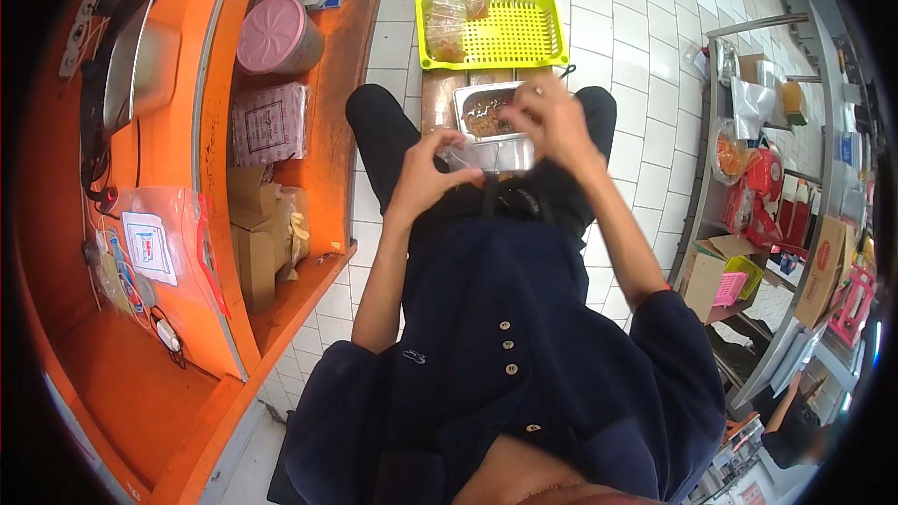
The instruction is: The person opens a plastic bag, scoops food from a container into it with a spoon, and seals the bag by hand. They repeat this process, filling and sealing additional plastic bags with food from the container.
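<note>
My left hand (pixel 426 176) is curled with thumb and fingers around a small transparent plastic bag (pixel 458 155), just in front of my lap. Over the right side of a metal food pan (pixel 475 123) is my right hand (pixel 554 123), its fingers bent together and slightly blurred. What those fingers hold, if anything, is hidden. Inside the pan lies a brownish-red food (pixel 485 118) with pale bits on top. A shiny metal surface (pixel 505 155), perhaps a lid or second pan, sits on the near side, partly behind my hands.
Beyond the pan, a yellow-green plastic basket (pixel 510 40) holds filled transparent bags (pixel 449 33) on a wooden bench (pixel 437 103). An orange shelf (pixel 323 145) with pink-lidded tubs (pixel 273 35) stands left. A metal rack (pixel 703 192) with boxes stands right; another person (pixel 790 430) is at lower right.
</note>
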The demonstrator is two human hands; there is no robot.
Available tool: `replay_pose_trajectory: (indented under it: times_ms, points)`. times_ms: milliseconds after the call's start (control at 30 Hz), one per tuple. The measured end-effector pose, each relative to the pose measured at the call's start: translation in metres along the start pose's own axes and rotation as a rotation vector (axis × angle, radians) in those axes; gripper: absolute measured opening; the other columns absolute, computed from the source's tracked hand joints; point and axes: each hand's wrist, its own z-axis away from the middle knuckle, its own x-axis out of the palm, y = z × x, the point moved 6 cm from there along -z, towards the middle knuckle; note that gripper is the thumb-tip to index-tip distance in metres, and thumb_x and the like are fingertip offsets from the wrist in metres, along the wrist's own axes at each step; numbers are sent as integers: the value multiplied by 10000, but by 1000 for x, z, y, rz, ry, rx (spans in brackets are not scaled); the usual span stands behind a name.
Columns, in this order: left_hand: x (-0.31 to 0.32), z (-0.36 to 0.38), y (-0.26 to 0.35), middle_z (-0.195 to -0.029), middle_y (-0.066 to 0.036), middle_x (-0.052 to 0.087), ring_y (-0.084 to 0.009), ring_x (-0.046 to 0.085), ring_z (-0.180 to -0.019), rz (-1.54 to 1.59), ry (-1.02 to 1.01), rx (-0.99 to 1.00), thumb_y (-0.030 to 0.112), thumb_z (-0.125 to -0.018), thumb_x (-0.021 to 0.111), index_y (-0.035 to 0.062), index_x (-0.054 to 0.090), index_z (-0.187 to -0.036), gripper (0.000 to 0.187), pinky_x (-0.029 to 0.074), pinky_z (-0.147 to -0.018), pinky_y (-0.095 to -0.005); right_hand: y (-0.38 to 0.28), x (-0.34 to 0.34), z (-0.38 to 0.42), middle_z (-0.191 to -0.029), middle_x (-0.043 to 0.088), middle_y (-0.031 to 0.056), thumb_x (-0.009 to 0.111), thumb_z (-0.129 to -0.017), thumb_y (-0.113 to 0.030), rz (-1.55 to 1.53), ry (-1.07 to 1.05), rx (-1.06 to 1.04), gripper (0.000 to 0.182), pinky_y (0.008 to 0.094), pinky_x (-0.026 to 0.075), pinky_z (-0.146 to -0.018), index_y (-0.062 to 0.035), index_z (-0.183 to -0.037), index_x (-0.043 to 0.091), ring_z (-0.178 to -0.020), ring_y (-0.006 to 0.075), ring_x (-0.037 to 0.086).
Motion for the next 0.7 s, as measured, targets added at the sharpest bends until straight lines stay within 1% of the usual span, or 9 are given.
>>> replay_pose_trajectory:
  times_ms: [67,100,167,200,267,300,400,533,700]
  points:
    - [-8,0,-30,-1021,-67,681,-139,635,-1003,248,73,-37,150,-762,878,21,632,-1143,472,496,-905,-304,41,1,-13,-1121,662,96,742,-852,-275,354,64,-70,297,459,420,-1013,-54,-1033,661,-1147,315,578]
    - [-8,0,-37,-1021,-67,681,-139,635,-1003,248,71,-39,150,-762,878,21,632,-1143,472,496,-905,-304,64,10,-14,-1145,675,109,737,-856,-294,527,-2,-85,349,477,405,-1036,-60,-1091,628,-1188,312,570]
    - [-6,2,-55,-1037,-60,665,-127,617,-1023,596,119,-231,112,-790,855,17,615,-1171,460,493,-897,-282,92,20,-17,-1036,710,115,743,-850,-286,612,-337,11,348,511,413,-1019,-71,-1094,621,-1085,317,641]
    - [-4,2,-58,-1047,-53,652,-120,604,-1034,609,120,-244,109,-823,829,18,608,-1184,433,483,-888,-260,92,19,-18,-1036,710,115,743,-850,-286,616,-336,5,348,511,413,-1019,-71,-1094,621,-1085,317,641]
    - [1,1,-64,-1049,-55,654,-121,606,-1025,617,104,-266,118,-830,823,15,607,-1185,428,478,-886,-258,97,30,-10,-867,716,111,726,-863,-253,586,-572,72,249,499,491,-911,-80,-1024,645,-894,322,699]
    - [5,1,-68,-1050,-56,656,-122,608,-1015,621,81,-294,128,-837,817,13,606,-1185,423,474,-884,-256,98,33,-7,-867,716,111,726,-863,-253,588,-579,61,249,499,491,-911,-80,-1024,645,-894,322,699]
    - [19,-1,-68,-1052,-63,668,-121,612,-1016,659,13,-319,154,-849,809,5,608,-1183,417,466,-891,-253,79,38,6,-789,705,116,634,-894,-162,541,-526,-84,94,422,558,-652,-102,-926,699,-758,300,707]
    - [28,-7,-71,-1064,-79,682,-123,620,-1024,685,25,-314,154,-847,810,-2,611,-1182,419,468,-896,-255,63,48,13,-813,701,147,564,-863,-59,604,-494,-39,183,426,570,-639,-89,-964,714,-736,326,709]
    - [26,-7,-65,-1091,-105,688,-126,630,-1026,679,-5,-343,162,-852,809,-13,612,-1185,425,475,-897,-257,52,79,22,-794,694,181,566,-853,-67,500,-459,61,162,457,569,-640,-54,-930,707,-763,343,712]
